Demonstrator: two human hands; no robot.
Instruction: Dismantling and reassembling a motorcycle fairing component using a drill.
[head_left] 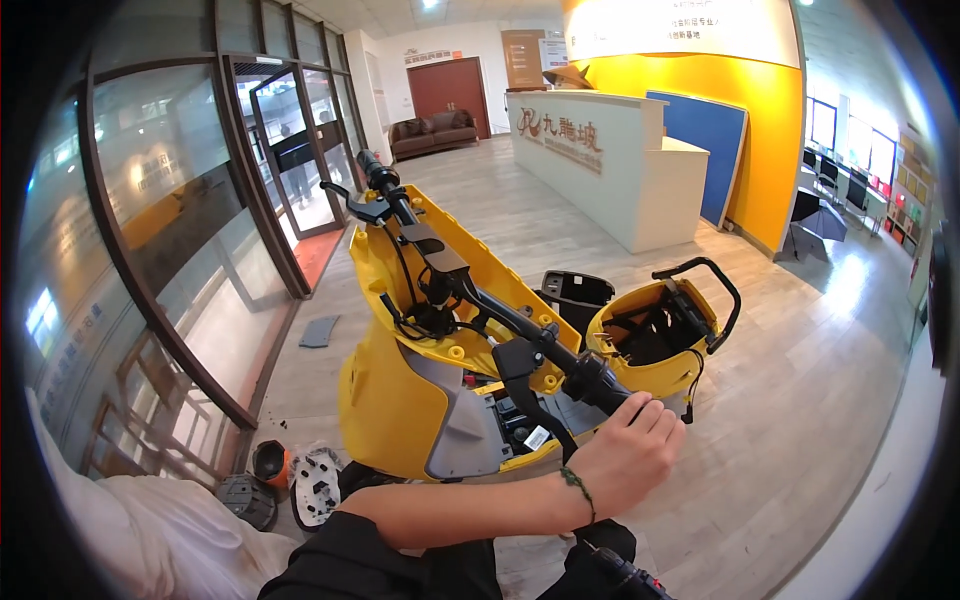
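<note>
Apparently, the left hand (628, 450) is clamped around the black grip at the near end of the handlebar (515, 322), just beyond the brake lever (535, 405); the right hand is out of view. The step in hand looks like steadying or turning the bar. The bar belongs to the yellow scooter (390, 405), which stands on the wood floor (770, 470) right before the person, its body open and wiring exposed. The next move seems to call for a firm hold and slack in the cables. A dark tool (632, 578) shows at the lower edge; whether anything holds it, I cannot tell. Further out lie a yellow shell (655, 372) with a black handle and, left, a tray (318, 487) of small parts.
</note>
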